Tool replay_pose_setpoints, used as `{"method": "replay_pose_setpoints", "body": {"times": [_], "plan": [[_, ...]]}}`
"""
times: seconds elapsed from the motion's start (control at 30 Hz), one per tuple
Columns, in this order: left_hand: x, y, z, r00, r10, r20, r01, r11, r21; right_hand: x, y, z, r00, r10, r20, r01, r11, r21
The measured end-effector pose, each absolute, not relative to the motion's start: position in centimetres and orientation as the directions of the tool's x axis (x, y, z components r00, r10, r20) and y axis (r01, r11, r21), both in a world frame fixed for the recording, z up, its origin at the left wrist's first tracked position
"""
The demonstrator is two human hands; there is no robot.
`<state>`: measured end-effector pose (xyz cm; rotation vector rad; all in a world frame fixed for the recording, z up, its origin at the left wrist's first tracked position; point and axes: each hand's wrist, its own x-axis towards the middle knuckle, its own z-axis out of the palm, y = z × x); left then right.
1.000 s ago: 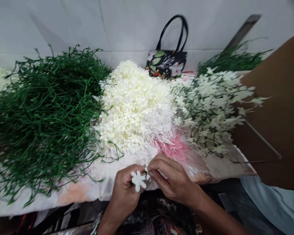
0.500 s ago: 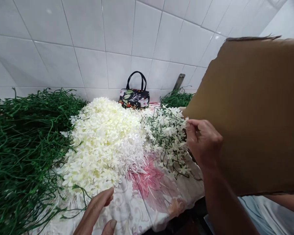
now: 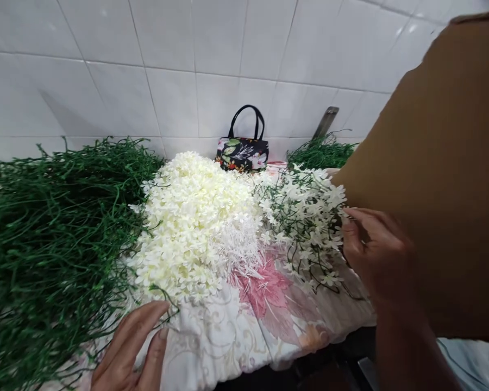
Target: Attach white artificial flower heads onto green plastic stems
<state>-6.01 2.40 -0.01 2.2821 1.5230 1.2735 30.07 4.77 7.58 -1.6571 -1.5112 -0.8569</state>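
My left hand (image 3: pixel 132 347) is low over the cloth, thumb and index finger apart. Its fingertips are beside a loose green stem (image 3: pixel 171 304) at the front of a heap of cream artificial blossoms (image 3: pixel 187 228). On the right, my right hand (image 3: pixel 378 247) has thumb and index finger pinched at a white artificial flower (image 3: pixel 344 213). That flower is at the edge of a pile of white flowers on green stems (image 3: pixel 305 212). Thin white stamen pieces (image 3: pixel 240 247) lie between the heap and this pile.
A large bunch of green plastic stems (image 3: pixel 61 233) covers the left side. At the back, a black floral handbag (image 3: pixel 242 155) stands by the tiled wall, with more green stems (image 3: pixel 321 155) to its right. A big cardboard sheet (image 3: pixel 444 179) rises at right. Patterned cloth (image 3: pixel 228 347) covers the table.
The view has turned left, so the scene sits farther right. My left hand has moved left to the loose green stem. My right hand remains at the white flower pile.
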Motion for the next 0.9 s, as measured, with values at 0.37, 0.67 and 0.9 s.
{"method": "replay_pose_setpoints", "body": {"times": [0.37,0.67,0.9], "plan": [[-6.1,2.6,1.7,0.068,0.762,0.644,0.779,-0.444,0.443,20.3,4.3,4.5,-0.352,0.65,0.674,0.789,0.593,-0.161],[-5.0,1.6,1.4,0.147,0.94,0.308,0.923,-0.243,0.299,9.6,7.2,3.9,-0.634,0.76,0.139,0.743,0.649,-0.16],[-5.6,1.3,1.2,0.143,0.943,0.299,0.918,-0.24,0.316,8.1,7.2,3.2,-0.591,0.806,0.04,0.785,0.586,-0.2]]}}
